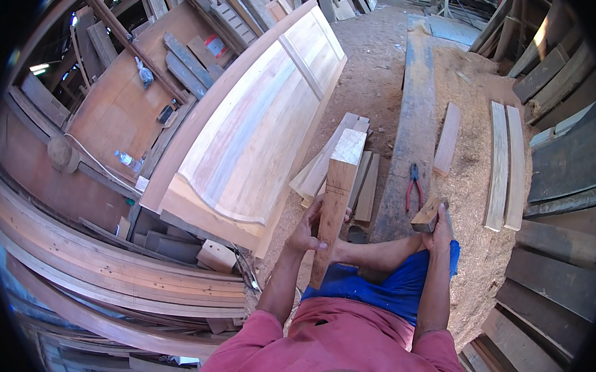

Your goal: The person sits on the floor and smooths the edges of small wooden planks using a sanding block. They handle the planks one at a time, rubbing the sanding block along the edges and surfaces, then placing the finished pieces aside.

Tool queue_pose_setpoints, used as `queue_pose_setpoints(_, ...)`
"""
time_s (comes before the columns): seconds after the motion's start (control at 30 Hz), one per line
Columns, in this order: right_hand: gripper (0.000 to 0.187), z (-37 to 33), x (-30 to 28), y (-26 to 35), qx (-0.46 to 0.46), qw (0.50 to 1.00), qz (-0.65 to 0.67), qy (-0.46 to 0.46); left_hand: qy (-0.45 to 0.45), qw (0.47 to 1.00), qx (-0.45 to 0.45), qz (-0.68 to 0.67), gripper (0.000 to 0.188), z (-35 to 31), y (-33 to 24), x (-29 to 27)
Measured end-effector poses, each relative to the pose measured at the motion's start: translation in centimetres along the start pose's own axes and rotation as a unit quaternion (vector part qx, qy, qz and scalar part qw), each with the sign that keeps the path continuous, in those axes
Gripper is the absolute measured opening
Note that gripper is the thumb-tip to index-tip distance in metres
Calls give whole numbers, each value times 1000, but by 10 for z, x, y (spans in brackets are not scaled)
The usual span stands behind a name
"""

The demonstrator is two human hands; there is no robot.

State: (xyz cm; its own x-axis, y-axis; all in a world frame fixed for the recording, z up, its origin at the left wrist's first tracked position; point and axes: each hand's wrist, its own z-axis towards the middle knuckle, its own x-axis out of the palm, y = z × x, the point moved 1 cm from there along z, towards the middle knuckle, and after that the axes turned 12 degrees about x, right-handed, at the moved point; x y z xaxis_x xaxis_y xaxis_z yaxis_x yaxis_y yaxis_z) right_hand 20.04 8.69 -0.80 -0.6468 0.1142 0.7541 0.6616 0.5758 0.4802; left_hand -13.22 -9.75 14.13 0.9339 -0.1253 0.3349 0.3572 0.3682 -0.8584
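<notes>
Left hand [306, 230] and right hand [442, 232] are each occupied with wood. From the left: long curved planks [106, 250] lie stacked at the near left. Beyond them, a large pale wooden panel [253, 133] with a raised, curved-edge face slopes toward the far side. Next, the left hand grips a thick squared timber [338, 188], thumb across its face, fingers around its left side; the timber's pale end points far. Several short boards [367, 189] lie behind it, partly hidden. To their right runs a long worn plank [416, 118], bearing red-handled pliers [415, 180]. Just nearer, the right hand clasps a small wooden block [425, 219], held well apart from the timber. A short board [447, 136] and two long pale strips [497, 166] rest farther right on ground [469, 255] strewn with shavings.
</notes>
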Motion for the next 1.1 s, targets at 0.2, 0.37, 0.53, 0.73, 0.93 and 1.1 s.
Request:
queue_pose_setpoints(0.2,43,-5,8,-1,2,1000,3,-9,1,1000,-1,22,127,-7,-3,4)
queue_pose_setpoints(0.37,42,-9,13,0,-2,1000,8,-5,-21,999,20,37,125,-11,-1,14)
queue_pose_setpoints(0.53,43,-6,8,0,-1,1000,9,11,-17,998,31,58,122,-9,5,18)
queue_pose_setpoints(0.73,43,-6,5,-2,-5,1000,18,23,-24,998,4,63,125,-13,17,15)
queue_pose_setpoints(0.93,38,-6,6,-1,-4,1000,8,15,-11,995,18,101,126,-17,31,9)
queue_pose_setpoints(1.1,38,-3,6,-3,3,1000,7,-3,-8,995,12,97,125,-18,30,11)
